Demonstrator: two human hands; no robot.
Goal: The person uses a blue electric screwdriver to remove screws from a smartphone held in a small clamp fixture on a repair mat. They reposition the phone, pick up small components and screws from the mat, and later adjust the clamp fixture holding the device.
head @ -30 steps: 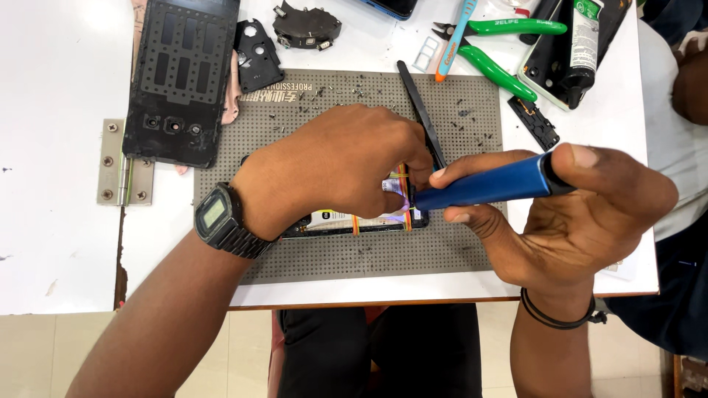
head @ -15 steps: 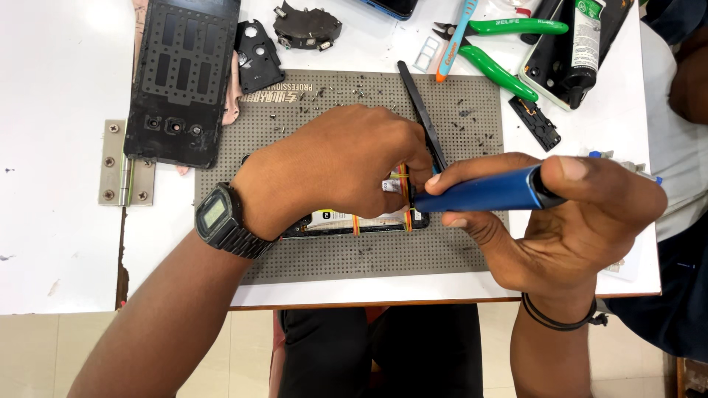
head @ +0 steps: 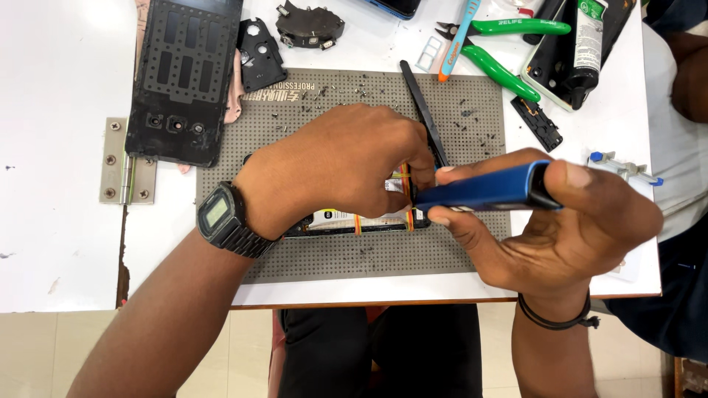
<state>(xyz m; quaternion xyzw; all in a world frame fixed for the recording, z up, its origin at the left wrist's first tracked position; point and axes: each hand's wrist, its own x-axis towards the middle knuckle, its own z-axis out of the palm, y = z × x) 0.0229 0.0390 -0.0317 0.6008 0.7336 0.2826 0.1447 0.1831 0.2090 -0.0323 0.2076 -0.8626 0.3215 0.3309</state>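
Observation:
An opened phone (head: 369,221) lies on a grey perforated work mat (head: 354,254), with orange bands across its battery. My left hand (head: 339,166), a black digital watch on its wrist, presses down on the phone and covers most of it. My right hand (head: 560,221) grips a blue cylindrical screwdriver (head: 479,190) held almost level, its tip pointing left at the phone's right part beside my left fingertips. Black tweezers (head: 424,110) lie on the mat just behind my hands.
A black phone back cover (head: 181,81) and small black parts (head: 310,26) lie at the back left. Green-handled cutters (head: 509,48) and a black tube (head: 586,44) sit at the back right. A metal hinge (head: 122,169) is on the left. Another person's arm (head: 689,74) is at the right edge.
My right hand has tilted the blue screwdriver slightly, its rear end rising a little. My left hand stays pressed on the phone.

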